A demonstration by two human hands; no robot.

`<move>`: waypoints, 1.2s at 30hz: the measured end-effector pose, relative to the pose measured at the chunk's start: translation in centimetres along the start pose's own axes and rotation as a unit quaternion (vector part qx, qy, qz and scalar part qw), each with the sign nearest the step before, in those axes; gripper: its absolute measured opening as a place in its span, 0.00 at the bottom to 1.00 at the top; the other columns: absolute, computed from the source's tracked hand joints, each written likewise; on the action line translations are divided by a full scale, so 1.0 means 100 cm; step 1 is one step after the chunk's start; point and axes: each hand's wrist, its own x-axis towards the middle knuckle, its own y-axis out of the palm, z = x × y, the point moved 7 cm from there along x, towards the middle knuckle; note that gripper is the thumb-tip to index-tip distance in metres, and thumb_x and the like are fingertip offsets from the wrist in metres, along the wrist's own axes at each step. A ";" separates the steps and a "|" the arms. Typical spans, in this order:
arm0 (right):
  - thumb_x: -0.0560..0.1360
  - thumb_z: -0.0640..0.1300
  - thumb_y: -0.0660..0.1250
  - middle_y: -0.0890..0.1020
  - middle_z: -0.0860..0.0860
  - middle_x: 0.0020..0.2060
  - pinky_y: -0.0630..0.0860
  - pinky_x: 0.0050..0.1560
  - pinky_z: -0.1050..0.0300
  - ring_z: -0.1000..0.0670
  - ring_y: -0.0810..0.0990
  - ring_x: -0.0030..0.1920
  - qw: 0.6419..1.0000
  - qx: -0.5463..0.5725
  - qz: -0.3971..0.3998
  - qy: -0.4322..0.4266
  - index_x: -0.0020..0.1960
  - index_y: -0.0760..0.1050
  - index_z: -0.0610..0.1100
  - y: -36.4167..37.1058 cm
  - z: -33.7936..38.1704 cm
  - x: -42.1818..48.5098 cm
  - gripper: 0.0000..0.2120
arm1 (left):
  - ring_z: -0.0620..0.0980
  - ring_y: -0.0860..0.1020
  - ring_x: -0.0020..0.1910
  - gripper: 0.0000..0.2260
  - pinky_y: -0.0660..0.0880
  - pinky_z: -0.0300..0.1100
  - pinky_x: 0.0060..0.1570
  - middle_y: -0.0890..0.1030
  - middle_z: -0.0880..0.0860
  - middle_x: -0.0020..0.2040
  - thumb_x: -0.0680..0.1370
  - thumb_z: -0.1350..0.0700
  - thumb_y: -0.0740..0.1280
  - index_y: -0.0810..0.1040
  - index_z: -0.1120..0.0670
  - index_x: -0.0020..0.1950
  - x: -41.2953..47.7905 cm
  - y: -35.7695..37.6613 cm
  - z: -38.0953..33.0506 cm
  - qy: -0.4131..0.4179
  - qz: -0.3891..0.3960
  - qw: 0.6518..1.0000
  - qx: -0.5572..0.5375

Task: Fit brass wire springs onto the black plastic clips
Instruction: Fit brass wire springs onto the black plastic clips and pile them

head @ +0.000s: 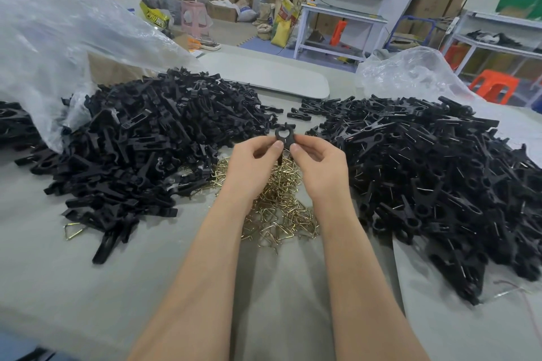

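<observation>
Head view: one black plastic clip (284, 136) is pinched between the thumbs and curled fingertips of the left hand (252, 160) and the right hand (318, 161). It is held above the brass wire springs (278, 205) piled mid-counter (88, 272), between two heaps of clips (152, 138). Whether a spring is seated cannot be told. The halves are best kept aligned and gripped firmly.

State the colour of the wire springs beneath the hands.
The wire springs are shiny brass-gold; head view.
</observation>
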 end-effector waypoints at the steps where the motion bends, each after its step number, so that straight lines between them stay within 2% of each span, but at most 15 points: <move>1: 0.76 0.34 0.66 0.82 0.55 0.43 0.77 0.55 0.62 0.58 0.80 0.47 1.000 0.004 -0.003 0.001 0.56 0.80 0.41 -0.001 0.000 0.000 0.10 | 0.40 0.77 0.46 0.11 0.73 0.36 0.52 0.82 0.47 0.49 0.79 0.55 0.66 0.79 0.55 0.60 0.000 0.000 0.000 -0.003 -0.001 1.000 -0.005; 6: 0.75 0.34 0.67 0.82 0.57 0.41 0.77 0.52 0.66 0.61 0.81 0.44 1.000 0.019 -0.008 0.006 0.51 0.81 0.45 -0.003 -0.002 0.000 0.09 | 0.37 0.77 0.45 0.09 0.74 0.36 0.51 0.81 0.43 0.46 0.79 0.55 0.66 0.80 0.52 0.57 0.000 0.001 0.000 0.002 0.009 1.000 -0.010; 11: 0.76 0.35 0.67 0.83 0.55 0.43 0.77 0.54 0.63 0.57 0.82 0.48 1.000 0.023 0.009 0.017 0.53 0.81 0.44 -0.002 -0.003 0.000 0.09 | 0.38 0.78 0.38 0.07 0.76 0.39 0.48 0.83 0.45 0.39 0.77 0.55 0.68 0.82 0.44 0.42 -0.002 0.001 0.000 -0.003 0.039 0.998 -0.044; 14: 0.76 0.35 0.66 0.84 0.51 0.44 0.78 0.55 0.58 0.52 0.82 0.49 0.997 0.054 0.030 0.040 0.46 0.80 0.51 -0.001 -0.004 0.000 0.11 | 0.41 0.81 0.40 0.04 0.77 0.37 0.45 0.84 0.47 0.40 0.77 0.55 0.68 0.83 0.49 0.45 -0.002 0.002 0.002 -0.042 0.071 0.990 -0.117; 16: 0.77 0.34 0.64 0.84 0.49 0.43 0.78 0.54 0.58 0.51 0.81 0.47 0.990 0.108 0.062 0.064 0.46 0.80 0.48 0.001 -0.004 -0.001 0.11 | 0.41 0.80 0.38 0.04 0.76 0.34 0.41 0.83 0.49 0.39 0.77 0.55 0.68 0.83 0.52 0.47 -0.005 0.005 0.001 -0.060 0.088 0.983 -0.152; 20: 0.76 0.31 0.64 0.84 0.49 0.37 0.78 0.46 0.60 0.53 0.81 0.40 0.958 0.243 0.110 0.103 0.48 0.78 0.40 0.005 -0.002 -0.002 0.07 | 0.42 0.76 0.36 0.20 0.75 0.34 0.38 0.79 0.50 0.43 0.67 0.49 0.73 0.80 0.54 0.56 -0.009 0.010 0.001 -0.109 0.136 0.956 -0.234; 22: 0.75 0.32 0.65 0.83 0.48 0.37 0.79 0.45 0.61 0.52 0.81 0.39 0.949 0.274 0.088 0.131 0.48 0.74 0.39 0.005 -0.005 -0.002 0.05 | 0.41 0.75 0.36 0.19 0.74 0.34 0.38 0.80 0.47 0.42 0.66 0.49 0.73 0.81 0.53 0.54 -0.008 0.009 0.000 -0.108 0.140 0.954 -0.241; 24: 0.75 0.37 0.69 0.82 0.48 0.43 0.79 0.49 0.58 0.51 0.81 0.44 0.973 0.180 0.060 0.134 0.52 0.73 0.40 0.003 -0.009 -0.002 0.08 | 0.40 0.77 0.36 0.13 0.75 0.34 0.40 0.80 0.46 0.37 0.67 0.53 0.72 0.81 0.55 0.49 -0.005 0.001 -0.003 -0.090 0.099 0.946 -0.294; 25: 0.74 0.42 0.70 0.81 0.50 0.47 0.79 0.48 0.58 0.52 0.81 0.45 0.991 0.040 0.060 0.113 0.56 0.72 0.42 0.001 -0.010 -0.001 0.12 | 0.41 0.79 0.38 0.11 0.76 0.34 0.42 0.81 0.48 0.37 0.68 0.55 0.72 0.80 0.56 0.48 -0.003 -0.005 -0.003 -0.091 0.062 0.932 -0.346; 26: 0.73 0.48 0.71 0.79 0.53 0.50 0.76 0.47 0.61 0.54 0.79 0.46 0.985 -0.124 0.079 0.088 0.59 0.72 0.45 0.002 -0.011 -0.002 0.17 | 0.43 0.81 0.41 0.10 0.77 0.34 0.44 0.83 0.51 0.41 0.68 0.58 0.72 0.79 0.58 0.48 -0.001 -0.011 0.000 -0.103 0.021 0.906 -0.411; 28: 0.70 0.53 0.73 0.74 0.54 0.54 0.71 0.50 0.60 0.55 0.74 0.47 0.927 -0.337 0.154 0.063 0.63 0.71 0.49 0.015 -0.018 -0.010 0.24 | 0.47 0.83 0.46 0.11 0.79 0.34 0.44 0.84 0.56 0.47 0.69 0.62 0.71 0.79 0.62 0.50 0.001 -0.021 0.006 -0.131 -0.042 0.834 -0.534; 30: 0.71 0.53 0.73 0.72 0.49 0.57 0.69 0.50 0.57 0.51 0.73 0.48 0.900 -0.392 0.184 0.040 0.63 0.71 0.49 0.032 -0.025 -0.018 0.24 | 0.49 0.84 0.46 0.10 0.79 0.34 0.40 0.83 0.59 0.49 0.71 0.65 0.70 0.79 0.65 0.51 0.000 -0.024 0.011 -0.150 -0.079 0.788 -0.591; 32: 0.74 0.51 0.69 0.74 0.48 0.56 0.68 0.50 0.56 0.48 0.76 0.51 0.893 -0.423 0.152 -0.033 0.61 0.74 0.48 0.046 -0.018 -0.020 0.17 | 0.50 0.84 0.43 0.08 0.79 0.34 0.37 0.82 0.60 0.49 0.72 0.66 0.69 0.79 0.66 0.50 -0.001 -0.024 0.011 -0.158 -0.089 0.771 -0.610; 34: 0.77 0.47 0.66 0.79 0.48 0.52 0.70 0.51 0.57 0.50 0.76 0.50 0.917 -0.378 0.100 -0.075 0.58 0.77 0.46 0.048 -0.010 -0.019 0.11 | 0.49 0.84 0.41 0.07 0.79 0.34 0.36 0.82 0.59 0.47 0.73 0.64 0.69 0.78 0.65 0.49 -0.003 -0.024 0.012 -0.162 -0.095 0.765 -0.616; 36: 0.77 0.43 0.66 0.81 0.52 0.48 0.73 0.52 0.61 0.55 0.76 0.46 0.964 -0.256 0.051 -0.051 0.54 0.79 0.46 0.037 -0.007 -0.013 0.07 | 0.47 0.82 0.40 0.08 0.80 0.35 0.38 0.81 0.57 0.44 0.73 0.61 0.71 0.78 0.64 0.49 -0.003 -0.026 0.016 -0.171 -0.106 0.766 -0.611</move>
